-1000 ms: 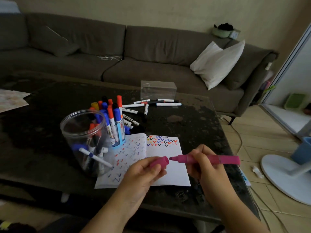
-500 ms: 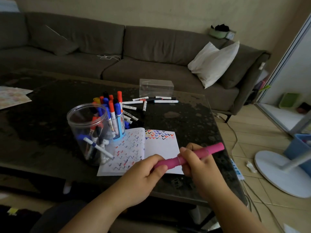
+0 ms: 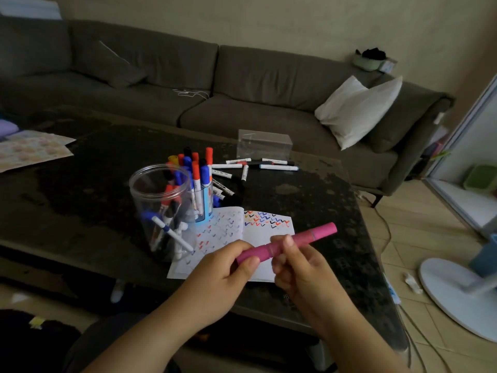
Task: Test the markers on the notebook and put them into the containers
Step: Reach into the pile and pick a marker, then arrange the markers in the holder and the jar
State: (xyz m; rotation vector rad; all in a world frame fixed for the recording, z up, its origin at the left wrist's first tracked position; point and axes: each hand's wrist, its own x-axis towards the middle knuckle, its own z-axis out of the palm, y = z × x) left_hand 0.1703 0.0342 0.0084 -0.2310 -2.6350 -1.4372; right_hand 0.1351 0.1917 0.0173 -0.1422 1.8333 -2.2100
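Observation:
A capped pink marker (image 3: 309, 236) is held above the open notebook (image 3: 258, 239), tilted up to the right. My left hand (image 3: 223, 273) grips its cap end. My right hand (image 3: 301, 267) pinches the barrel near the middle. The notebook lies on the dark table (image 3: 80, 184), its pages covered with coloured zigzag marks. Left of it stands a clear round jar (image 3: 161, 211) with several markers inside. Behind the jar a blue cup (image 3: 205, 201) holds several upright markers. Loose markers (image 3: 255, 165) lie farther back in front of a clear box (image 3: 265, 144).
A grey sofa (image 3: 188, 84) with a white pillow (image 3: 357, 109) runs behind the table. Patterned paper (image 3: 29, 150) lies at the table's left. A white fan base (image 3: 460, 294) and cables sit on the tiled floor at right.
One second ago the cap was off in my left hand; it has since been pushed onto the pink marker. Both hands now hold the capped marker, tilted up to the right.

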